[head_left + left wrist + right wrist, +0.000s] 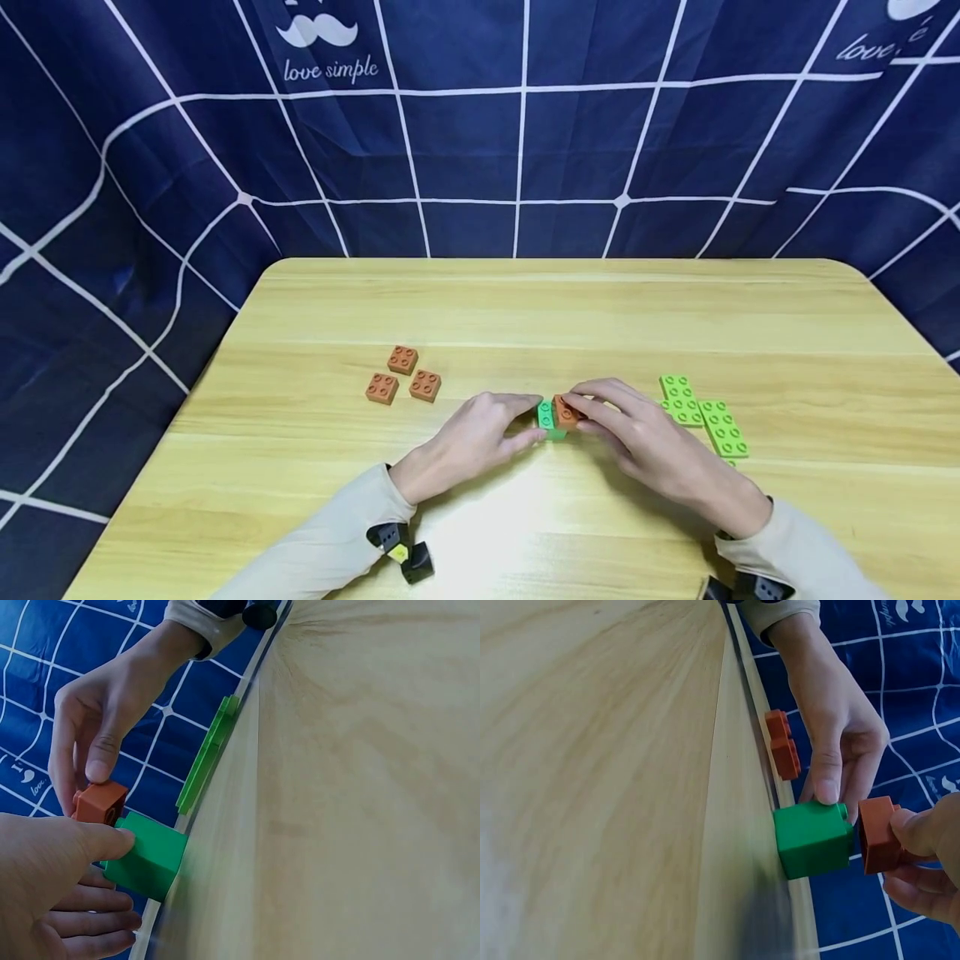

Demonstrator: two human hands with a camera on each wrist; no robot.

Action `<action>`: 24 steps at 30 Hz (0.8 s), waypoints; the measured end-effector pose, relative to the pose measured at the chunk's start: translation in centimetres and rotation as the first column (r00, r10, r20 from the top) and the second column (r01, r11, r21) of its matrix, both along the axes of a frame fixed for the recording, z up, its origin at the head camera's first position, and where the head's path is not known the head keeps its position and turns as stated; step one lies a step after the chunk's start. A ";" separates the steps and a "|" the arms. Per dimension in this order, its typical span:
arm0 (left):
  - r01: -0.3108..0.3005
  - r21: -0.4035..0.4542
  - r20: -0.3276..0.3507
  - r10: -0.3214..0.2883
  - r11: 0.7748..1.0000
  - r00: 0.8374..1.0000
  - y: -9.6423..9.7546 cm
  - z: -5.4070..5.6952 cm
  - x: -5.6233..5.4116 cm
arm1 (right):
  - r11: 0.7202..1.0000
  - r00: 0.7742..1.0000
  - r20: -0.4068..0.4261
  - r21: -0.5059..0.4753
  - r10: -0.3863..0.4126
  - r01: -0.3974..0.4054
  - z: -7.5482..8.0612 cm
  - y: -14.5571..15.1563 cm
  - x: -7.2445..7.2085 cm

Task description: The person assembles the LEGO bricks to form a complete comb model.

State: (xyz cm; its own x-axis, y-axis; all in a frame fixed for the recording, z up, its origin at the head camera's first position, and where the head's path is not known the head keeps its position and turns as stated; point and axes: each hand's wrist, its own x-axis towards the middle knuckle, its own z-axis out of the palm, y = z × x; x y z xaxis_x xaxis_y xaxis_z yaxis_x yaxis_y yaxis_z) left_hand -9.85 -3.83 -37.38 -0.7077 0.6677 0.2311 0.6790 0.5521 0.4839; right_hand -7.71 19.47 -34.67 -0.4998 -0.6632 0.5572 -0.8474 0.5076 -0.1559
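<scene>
Near the table's middle, my left hand holds a green toy building block between thumb and fingers. The block stands on the tabletop, studs up, and looks taller than the others in the left wrist view. From the right, my right hand pinches an orange-brown toy brick by its sides. That brick is just above the studded top of the green block, slightly tilted. Whether the two touch cannot be told. Some fingertips are hidden behind the pieces.
Three orange-brown bricks with studs lie in a loose group at the left. Flat light-green studded plates lie beside the right hand, partly hidden by it. A dark blue gridded curtain hangs behind the wooden table.
</scene>
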 end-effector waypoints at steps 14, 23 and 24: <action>-0.017 0.118 0.135 0.001 0.993 0.991 0.0 -0.5 -0.2 | 1.000 1.000 0.027 0.000 0.012 -0.012 -0.5 -1.1 -0.6; -0.022 0.186 0.174 -0.011 0.982 0.985 -0.1 -0.1 -0.2 | 1.000 1.000 0.021 0.008 -0.015 0.014 -0.7 -1.1 -0.7; -0.019 0.197 0.170 -0.015 0.980 0.985 -0.2 0.0 -0.2 | 1.000 1.000 0.021 0.011 -0.017 0.017 -0.7 -1.1 -0.7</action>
